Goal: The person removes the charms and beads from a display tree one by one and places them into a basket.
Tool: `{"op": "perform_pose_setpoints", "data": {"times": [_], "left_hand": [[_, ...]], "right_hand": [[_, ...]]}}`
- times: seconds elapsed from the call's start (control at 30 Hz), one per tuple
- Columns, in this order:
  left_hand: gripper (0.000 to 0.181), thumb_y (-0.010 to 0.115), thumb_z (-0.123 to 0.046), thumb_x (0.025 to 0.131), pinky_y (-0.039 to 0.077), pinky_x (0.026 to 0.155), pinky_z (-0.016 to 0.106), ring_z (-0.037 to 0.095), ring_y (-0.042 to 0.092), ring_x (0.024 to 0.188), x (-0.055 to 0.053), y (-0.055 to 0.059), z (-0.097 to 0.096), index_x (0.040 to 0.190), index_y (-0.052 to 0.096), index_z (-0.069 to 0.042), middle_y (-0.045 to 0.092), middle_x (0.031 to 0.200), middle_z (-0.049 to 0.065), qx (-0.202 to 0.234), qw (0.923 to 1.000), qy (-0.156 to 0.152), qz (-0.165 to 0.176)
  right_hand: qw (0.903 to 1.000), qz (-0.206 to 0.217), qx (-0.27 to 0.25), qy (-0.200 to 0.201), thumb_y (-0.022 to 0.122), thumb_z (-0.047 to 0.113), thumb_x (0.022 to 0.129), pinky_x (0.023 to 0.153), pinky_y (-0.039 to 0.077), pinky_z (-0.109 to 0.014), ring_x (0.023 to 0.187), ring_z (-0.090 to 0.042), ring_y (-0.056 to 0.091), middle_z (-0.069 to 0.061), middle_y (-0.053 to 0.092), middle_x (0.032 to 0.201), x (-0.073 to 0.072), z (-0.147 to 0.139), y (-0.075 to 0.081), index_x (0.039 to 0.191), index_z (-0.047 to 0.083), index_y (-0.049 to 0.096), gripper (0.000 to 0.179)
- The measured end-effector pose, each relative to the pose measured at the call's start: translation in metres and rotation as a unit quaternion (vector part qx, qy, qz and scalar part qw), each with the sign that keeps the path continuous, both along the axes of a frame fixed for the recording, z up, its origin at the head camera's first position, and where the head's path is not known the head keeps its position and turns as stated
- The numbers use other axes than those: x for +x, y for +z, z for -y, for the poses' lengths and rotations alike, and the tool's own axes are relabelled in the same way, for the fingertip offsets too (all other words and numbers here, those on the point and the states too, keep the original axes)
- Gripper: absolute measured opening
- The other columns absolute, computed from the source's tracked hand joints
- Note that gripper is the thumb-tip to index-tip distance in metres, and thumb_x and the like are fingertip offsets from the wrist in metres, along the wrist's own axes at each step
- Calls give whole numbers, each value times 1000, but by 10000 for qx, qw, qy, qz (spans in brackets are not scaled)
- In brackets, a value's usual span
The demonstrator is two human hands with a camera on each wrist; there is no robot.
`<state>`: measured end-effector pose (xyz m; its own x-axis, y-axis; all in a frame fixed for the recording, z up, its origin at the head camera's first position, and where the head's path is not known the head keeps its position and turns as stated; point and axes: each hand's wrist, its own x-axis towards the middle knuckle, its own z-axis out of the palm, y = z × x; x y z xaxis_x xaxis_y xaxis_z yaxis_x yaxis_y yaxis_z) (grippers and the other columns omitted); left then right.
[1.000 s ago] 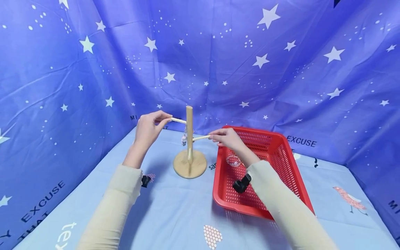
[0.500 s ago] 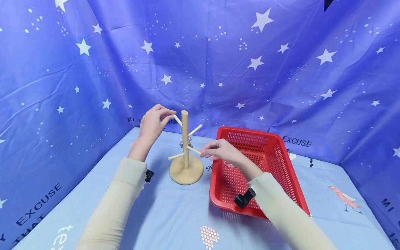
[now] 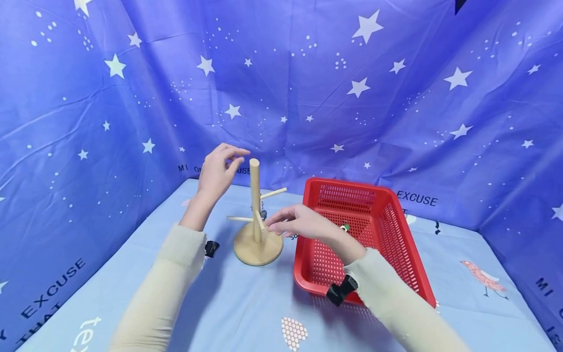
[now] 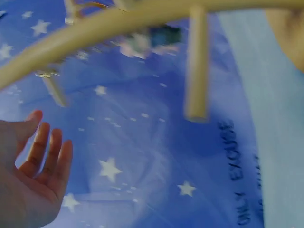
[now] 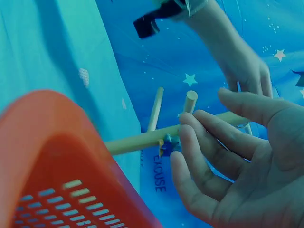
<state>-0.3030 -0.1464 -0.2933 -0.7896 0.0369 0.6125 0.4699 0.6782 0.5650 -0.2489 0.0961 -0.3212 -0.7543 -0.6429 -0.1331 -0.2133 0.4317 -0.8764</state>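
A wooden stand [image 3: 255, 195] with a round base and several pegs stands on the cloth. My left hand [image 3: 216, 168] hovers beside the post's top, its fingers loosely extended around nothing; the left wrist view shows its palm apart from the pegs. My right hand [image 3: 301, 222] has its fingertips right at the end of a low peg [image 3: 260, 222]. In the right wrist view its fingers bend slightly and the thumb is spread away. Small charms [image 4: 149, 42], pinkish and dark, hang from the stand, partly hidden behind the post in the head view.
A red perforated basket [image 3: 409, 244] stands to the right of the stand, under my right forearm. Inside it lies a small green and white item [image 3: 345, 228]. A blue starry curtain [image 3: 281, 88] rises behind the light blue cloth [image 3: 246, 308].
The stand has turned on its base, swinging its pegs round. My left hand has let go of the upper peg it pinched. My right hand has moved left and nearer, following a peg's end.
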Motion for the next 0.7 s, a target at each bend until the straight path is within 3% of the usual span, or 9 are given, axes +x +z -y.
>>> {"op": "perform_pose_setpoints", "data": {"times": [0.13,0.23,0.4,0.5,0.7], "left_hand": [[25,59,-29,101,56,82,36,20,67,90,15,9,-3,107,74,-10,73,102,9,787,9962,-344,-131],[29,66,-38,96,54,77,32,17,67,84,24,16,-7,100,70,-10,73,94,7,993,9936,-530,-22],[30,81,-33,85,52,74,33,19,70,81,32,20,-13,95,67,-9,74,86,7,507,9978,-403,124],[27,82,-28,84,52,75,36,23,73,82,34,20,-16,95,68,-7,75,87,8,229,9993,-279,94],[23,82,-24,84,55,73,37,23,75,82,35,24,-17,94,71,-6,77,87,9,190,9995,-251,77]], "right_hand": [[9988,-187,-164,-427,63,16,96,88,59,-40,103,-30,68,-15,73,113,-4,-5,6,122,1,68,30],[9964,-281,-315,-736,65,16,95,88,59,-38,98,-26,69,-15,73,112,-9,-9,12,121,0,67,30],[9919,-441,-550,-1061,64,16,97,85,59,-36,90,-18,68,-15,74,109,-17,-12,21,120,-1,67,29],[9885,-559,-649,-1243,62,17,98,85,59,-35,87,-14,69,-18,74,109,-20,-13,25,119,0,68,27],[9808,-823,-812,-1572,63,17,98,84,59,-33,85,-10,68,-22,72,112,-24,-8,33,116,0,69,25]]}}
